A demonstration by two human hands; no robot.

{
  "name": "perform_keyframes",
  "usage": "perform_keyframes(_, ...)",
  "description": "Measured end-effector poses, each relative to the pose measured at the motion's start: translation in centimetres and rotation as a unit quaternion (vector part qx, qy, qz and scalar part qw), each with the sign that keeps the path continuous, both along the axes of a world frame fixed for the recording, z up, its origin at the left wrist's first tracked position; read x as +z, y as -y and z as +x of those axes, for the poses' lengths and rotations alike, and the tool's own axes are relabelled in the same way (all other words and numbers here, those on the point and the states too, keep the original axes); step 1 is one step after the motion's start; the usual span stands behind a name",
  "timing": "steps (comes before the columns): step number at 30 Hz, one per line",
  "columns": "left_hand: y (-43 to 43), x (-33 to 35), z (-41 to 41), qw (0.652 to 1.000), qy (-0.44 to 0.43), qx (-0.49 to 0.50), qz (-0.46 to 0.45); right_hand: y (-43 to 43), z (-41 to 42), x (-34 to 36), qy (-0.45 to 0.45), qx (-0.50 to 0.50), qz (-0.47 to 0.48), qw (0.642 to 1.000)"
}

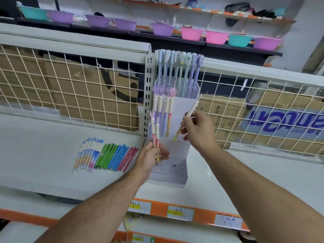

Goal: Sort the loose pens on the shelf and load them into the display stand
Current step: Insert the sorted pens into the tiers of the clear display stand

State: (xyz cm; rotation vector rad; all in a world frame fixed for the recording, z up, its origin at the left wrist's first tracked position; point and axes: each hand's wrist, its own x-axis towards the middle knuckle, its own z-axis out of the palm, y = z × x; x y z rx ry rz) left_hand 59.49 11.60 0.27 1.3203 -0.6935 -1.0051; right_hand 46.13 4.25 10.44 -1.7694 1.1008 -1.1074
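Head view: the clear, tiered display stand stands upright on the white shelf, against a slotted post between two wire grid panels. Its back tier holds tall pens in pale blue, white and lilac with bulky toppers. The tier in front holds four pastel pens with cream sleeves and tufted lilac or pink tops.

The left hand has its grip closed round the lower ends of two pens, pink and cream with tufted tops, held upright just in front of the stand's left side. The right hand pinches a single pen of the same kind. It is tilted, with its top up to the right and its yellow-green tip pointing down towards the stand's middle.

The loose pens lie side by side on the shelf left of the stand, grouped by colour: pastel white, blue and orange, then green, blue and pink-red.

Price labels with yellow patches sit on the orange strip along the shelf's front edge, their writing too small to read. Behind the right grid, a cardboard box carries large blue lettering that cannot be made out. The small dark print on the box beside it is blurred.
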Motion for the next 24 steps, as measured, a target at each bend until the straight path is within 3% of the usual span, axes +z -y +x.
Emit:
perform_keyframes(7, 0.1, 0.0, 0.2, 1.0, 0.003, -0.014, -0.015, 2.3, 2.0, 3.7, -0.027, -0.053, -0.039, 0.997)
perform_keyframes(24, -0.3, 0.3, 0.4, 0.999, 0.035, -0.033, -0.008, 4.4, 4.0, 1.8, -0.195, -0.037, -0.032, 0.98)
